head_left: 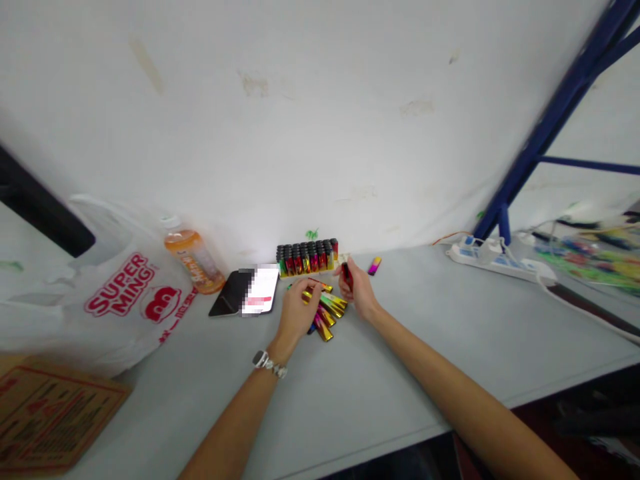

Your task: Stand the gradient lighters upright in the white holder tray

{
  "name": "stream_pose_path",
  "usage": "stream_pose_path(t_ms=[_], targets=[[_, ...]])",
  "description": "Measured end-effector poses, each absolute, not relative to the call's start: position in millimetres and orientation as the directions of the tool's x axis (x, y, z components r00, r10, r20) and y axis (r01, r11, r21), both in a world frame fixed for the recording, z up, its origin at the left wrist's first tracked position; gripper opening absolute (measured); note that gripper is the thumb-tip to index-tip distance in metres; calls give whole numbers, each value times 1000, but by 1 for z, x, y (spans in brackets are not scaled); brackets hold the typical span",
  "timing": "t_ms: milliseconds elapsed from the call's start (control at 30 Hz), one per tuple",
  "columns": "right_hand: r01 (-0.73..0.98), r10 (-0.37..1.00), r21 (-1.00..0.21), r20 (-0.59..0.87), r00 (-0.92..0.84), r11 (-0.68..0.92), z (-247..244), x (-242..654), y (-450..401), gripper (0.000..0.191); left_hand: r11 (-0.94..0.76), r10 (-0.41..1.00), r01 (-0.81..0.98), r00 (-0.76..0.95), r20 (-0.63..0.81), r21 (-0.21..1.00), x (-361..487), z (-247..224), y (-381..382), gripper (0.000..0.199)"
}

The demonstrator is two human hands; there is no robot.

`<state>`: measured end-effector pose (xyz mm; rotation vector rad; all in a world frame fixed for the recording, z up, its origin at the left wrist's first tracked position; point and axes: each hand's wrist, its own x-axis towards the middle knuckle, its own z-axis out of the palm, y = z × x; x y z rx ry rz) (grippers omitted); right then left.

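Observation:
Shiny lighters with black tops stand upright in close rows in a shallow tray (313, 274) by the wall. Just in front of them, several loose lighters (326, 319) in gold, pink and green lie in a fanned heap. Over the heap's left side is my left hand (299, 308), its fingers curled in around a lighter that shows only in part. My right hand (359, 291), right of the heap, grips a dark red lighter (347, 275) held upright near the tray's right end. Another lighter (375, 266), pink and yellow, lies alone farther right.
Left of the tray are a phone with a lit screen (259, 291), an orange drink bottle (194, 257), a white plastic bag (115, 327) and a cardboard box (55, 417). To the right, a power strip (500, 261) with cables lies by a blue metal frame (535, 143).

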<state>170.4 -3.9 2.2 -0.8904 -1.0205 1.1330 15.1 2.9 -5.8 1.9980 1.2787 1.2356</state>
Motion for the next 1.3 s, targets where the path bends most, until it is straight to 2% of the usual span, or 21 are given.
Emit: stream_pose_path(t_ms=[100,200,433,567,800,933,1033,1167,1300], targets=[[-340,997,-940,8,74,32,-5,165,-6,56,-493,866,481,187,465,725,15,-9,2,22],[-289,987,-957,-67,147,-22,-13,163,-11,57,-561,824,475,240,513,678,22,-13,-2,21],[-133,967,-985,74,243,109,-19,163,-19,51,-630,769,507,302,563,588,26,-19,-8,18],[-121,964,-986,78,255,112,-21,165,-18,49,-635,764,525,314,564,567,27,-22,-8,17],[-214,966,-974,21,259,78,-25,166,-17,52,-638,763,539,350,543,550,30,-25,-9,18],[-378,987,-926,-52,154,11,-24,168,-18,57,-638,765,537,353,540,553,29,-24,-9,18],[-421,993,-907,-51,110,0,-24,169,-18,57,-636,765,539,352,539,552,29,-24,-9,19],[-348,983,-937,-63,173,1,-22,167,-18,52,-636,766,537,353,538,553,29,-26,-8,19],[-225,973,-972,10,232,64,-20,164,-19,49,-642,760,543,357,543,542,29,-26,-8,20]])
